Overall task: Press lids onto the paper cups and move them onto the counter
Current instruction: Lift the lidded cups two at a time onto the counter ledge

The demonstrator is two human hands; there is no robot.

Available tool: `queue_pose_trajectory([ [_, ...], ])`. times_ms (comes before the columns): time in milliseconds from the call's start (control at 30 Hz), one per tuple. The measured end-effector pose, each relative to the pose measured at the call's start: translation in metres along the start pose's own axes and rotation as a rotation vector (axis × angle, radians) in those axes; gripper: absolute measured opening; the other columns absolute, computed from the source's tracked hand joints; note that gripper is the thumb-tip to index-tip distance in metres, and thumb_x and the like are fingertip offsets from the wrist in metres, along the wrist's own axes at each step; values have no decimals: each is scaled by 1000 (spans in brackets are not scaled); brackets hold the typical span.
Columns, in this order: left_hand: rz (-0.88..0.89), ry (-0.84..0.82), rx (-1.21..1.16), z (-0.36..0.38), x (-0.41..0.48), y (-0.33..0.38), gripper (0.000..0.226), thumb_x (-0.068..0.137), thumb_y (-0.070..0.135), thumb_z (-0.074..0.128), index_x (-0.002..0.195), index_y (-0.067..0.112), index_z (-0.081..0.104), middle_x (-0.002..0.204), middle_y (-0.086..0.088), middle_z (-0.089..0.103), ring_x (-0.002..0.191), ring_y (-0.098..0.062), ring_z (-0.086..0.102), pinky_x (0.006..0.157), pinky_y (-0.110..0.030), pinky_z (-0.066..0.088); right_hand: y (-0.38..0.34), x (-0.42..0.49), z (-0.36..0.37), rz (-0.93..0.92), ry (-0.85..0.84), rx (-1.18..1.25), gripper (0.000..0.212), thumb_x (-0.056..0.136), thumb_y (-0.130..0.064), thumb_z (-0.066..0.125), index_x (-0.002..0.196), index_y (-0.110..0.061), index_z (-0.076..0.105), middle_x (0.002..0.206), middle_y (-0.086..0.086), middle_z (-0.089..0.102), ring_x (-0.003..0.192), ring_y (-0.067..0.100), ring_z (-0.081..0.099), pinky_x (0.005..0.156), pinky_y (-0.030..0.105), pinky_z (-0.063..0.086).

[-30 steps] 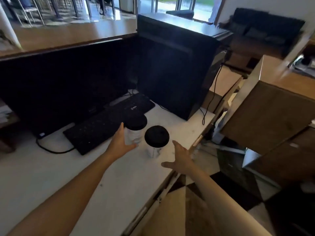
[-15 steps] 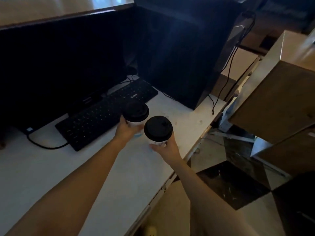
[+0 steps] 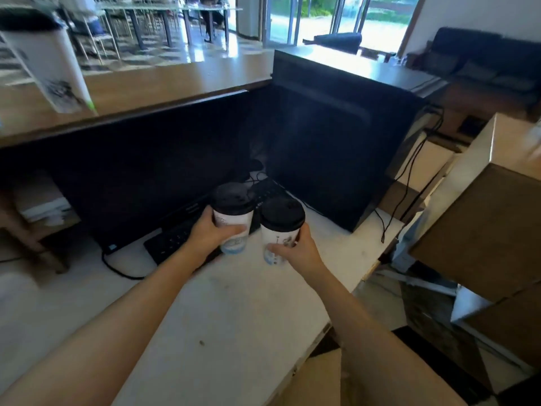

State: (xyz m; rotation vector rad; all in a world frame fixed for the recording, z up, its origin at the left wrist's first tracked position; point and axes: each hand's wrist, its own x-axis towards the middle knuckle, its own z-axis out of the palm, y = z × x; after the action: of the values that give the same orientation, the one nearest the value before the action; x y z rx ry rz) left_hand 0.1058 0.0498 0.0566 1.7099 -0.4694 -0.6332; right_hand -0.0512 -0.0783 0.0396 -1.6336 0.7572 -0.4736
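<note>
Holding a paper cup in each hand, we have the left grip (image 3: 210, 234) wrapped around the left cup (image 3: 234, 230), fingers curled across its printed side, and the right grip (image 3: 295, 250) closed around the lower half of the right cup (image 3: 276, 240). Each cup is upright and carries a black lid: the left lid (image 3: 232, 199) and the right lid (image 3: 282, 213) both sit fully over their rims. The two cups are just beside each other, almost touching, and we cannot tell for certain whether their bases rest on anything, though they appear raised. Below them lies the white surface (image 3: 234, 312), with a black keyboard (image 3: 172, 240) under and behind our left grip. A dark monitor (image 3: 140, 171) stands behind the keyboard, and a large black case (image 3: 336, 127) stands to its right, with cables (image 3: 409, 183) hanging down its far side. Beyond the monitor runs the raised wooden counter (image 3: 164, 83), where another white cup (image 3: 46, 65), blurred, stands at the far left. A brown box (image 3: 483, 230) fills the right edge of our view.
</note>
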Motion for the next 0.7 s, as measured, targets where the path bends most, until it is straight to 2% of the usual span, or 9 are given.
queue_pose_trajectory([
  [67,40,16,8,-19,-5,25,67,72,12,79,129,16,45,117,1,55,108,-19,56,89,-34,48,-24,9,11,-25,-28,2,84,66,-14,84,134,-16,36,129,0,54,115,19,56,92,33,49],
  [200,103,103,-3,-58,-14,68,58,71,11,80,120,12,49,109,1,60,99,-16,59,83,-31,49,-77,20,33,-68,-118,90,68,68,-12,82,123,-19,42,113,-6,60,95,6,60,71,18,49],
  [300,143,155,-24,-86,-18,100,69,59,25,87,119,13,55,113,-1,67,101,-18,65,89,-40,54,-118,30,47,-117,-197,169,61,70,-7,79,121,-16,46,111,-2,64,94,8,63,68,20,51],
  [367,174,161,-38,-103,-19,123,77,49,35,89,117,16,59,110,-2,70,99,-19,68,88,-42,55,-148,38,55,-157,-245,205,57,72,-7,77,121,-15,49,108,-2,67,94,10,65,64,18,52],
  [433,220,176,-54,-115,-15,146,64,56,29,88,113,15,62,105,-2,72,93,-17,70,82,-36,57,-177,50,62,-212,-296,234,53,73,-5,75,120,-12,51,107,0,68,94,15,67,62,16,53],
  [500,247,246,-80,-121,-7,170,42,68,18,83,104,16,63,99,0,72,85,-10,69,72,-27,56,-205,69,68,-265,-344,252,51,73,-4,75,118,-10,53,107,2,69,96,16,67,67,19,54],
  [567,261,303,-93,-127,6,194,29,72,17,79,96,17,62,96,-1,72,80,-8,68,59,-18,55,-232,93,73,-299,-378,264,53,71,-4,77,118,-9,53,108,4,70,97,18,68,75,26,55],
  [633,268,329,-93,-132,23,217,31,74,18,77,101,14,62,97,-2,71,83,-11,68,53,-16,53,-257,122,77,-325,-394,245,58,68,-7,79,120,-9,52,110,6,69,99,21,67,83,34,55],
  [700,276,362,-115,-136,43,234,40,74,18,77,109,11,60,99,-2,70,88,-16,68,59,-22,54,-278,150,82,-358,-406,197,58,68,-11,80,119,-11,52,112,5,69,101,22,66,87,38,54],
])
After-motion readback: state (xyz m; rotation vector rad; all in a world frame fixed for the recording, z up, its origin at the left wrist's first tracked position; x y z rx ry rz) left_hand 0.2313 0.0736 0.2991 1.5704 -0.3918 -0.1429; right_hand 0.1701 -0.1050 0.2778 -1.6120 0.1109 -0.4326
